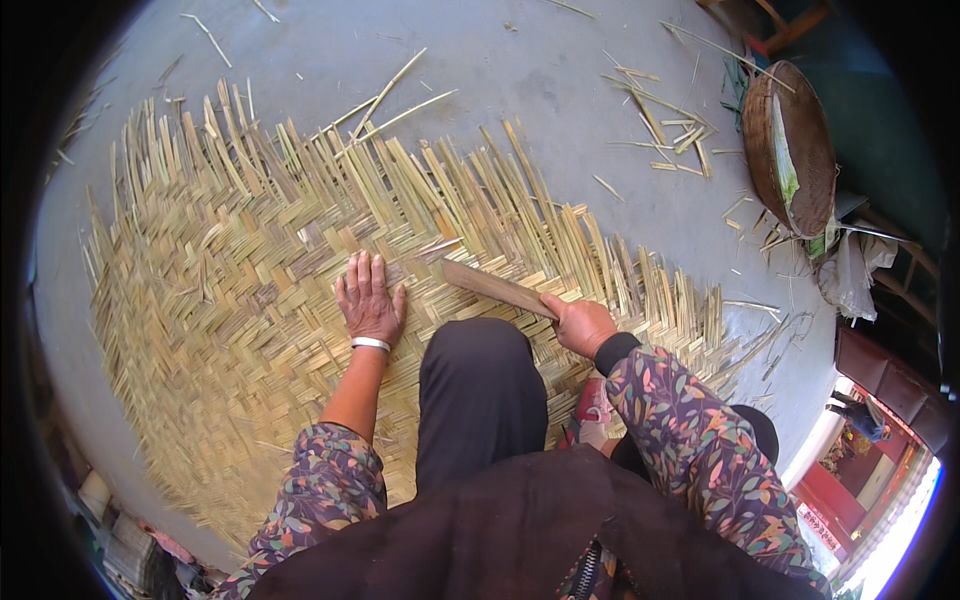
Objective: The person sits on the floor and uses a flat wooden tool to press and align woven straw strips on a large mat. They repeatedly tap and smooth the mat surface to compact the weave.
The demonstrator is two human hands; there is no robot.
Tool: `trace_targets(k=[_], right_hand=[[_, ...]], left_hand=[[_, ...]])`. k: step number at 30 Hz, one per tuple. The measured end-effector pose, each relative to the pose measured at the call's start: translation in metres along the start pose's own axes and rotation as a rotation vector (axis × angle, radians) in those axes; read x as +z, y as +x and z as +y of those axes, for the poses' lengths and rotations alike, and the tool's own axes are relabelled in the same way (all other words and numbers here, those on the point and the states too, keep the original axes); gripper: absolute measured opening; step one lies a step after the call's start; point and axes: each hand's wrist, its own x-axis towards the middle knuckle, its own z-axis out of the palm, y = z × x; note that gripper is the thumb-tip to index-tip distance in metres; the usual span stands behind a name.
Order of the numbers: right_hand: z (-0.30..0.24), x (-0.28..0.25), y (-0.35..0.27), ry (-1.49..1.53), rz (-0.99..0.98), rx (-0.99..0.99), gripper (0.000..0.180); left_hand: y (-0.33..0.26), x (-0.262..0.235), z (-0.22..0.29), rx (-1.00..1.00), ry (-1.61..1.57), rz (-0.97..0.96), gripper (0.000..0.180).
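A large mat of woven flat strips, tan and yellow-green, covers the floor under me. Its far and right edges end in loose, unwoven strips. My left hand, with a pale band on the wrist, lies flat on the weave, fingers stretched forward. In my right hand is one end of a flat wooden stick. The stick points left over the mat, its far end near the strips right of my left hand; whether it touches them I cannot tell. My dark-trousered knee is between my hands.
Loose strips lie past the mat's far edge, and short offcuts are scattered on the grey floor at the upper right. A round brown basket leans there, beside a whitish plastic bag. My pink shoe rests on the mat.
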Motion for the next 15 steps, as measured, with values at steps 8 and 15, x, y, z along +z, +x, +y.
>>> trace_targets(k=[8,15], right_hand=[[0.01,-0.003,0.007,0.029,-0.019,-0.06,0.035],[0.021,-0.013,0.022,0.155,-0.062,-0.153,0.03]], left_hand=[[0.034,-0.008,0.015,0.051,0.074,0.05,0.071],[0.053,-0.007,0.023,0.109,0.14,0.027,0.067]])
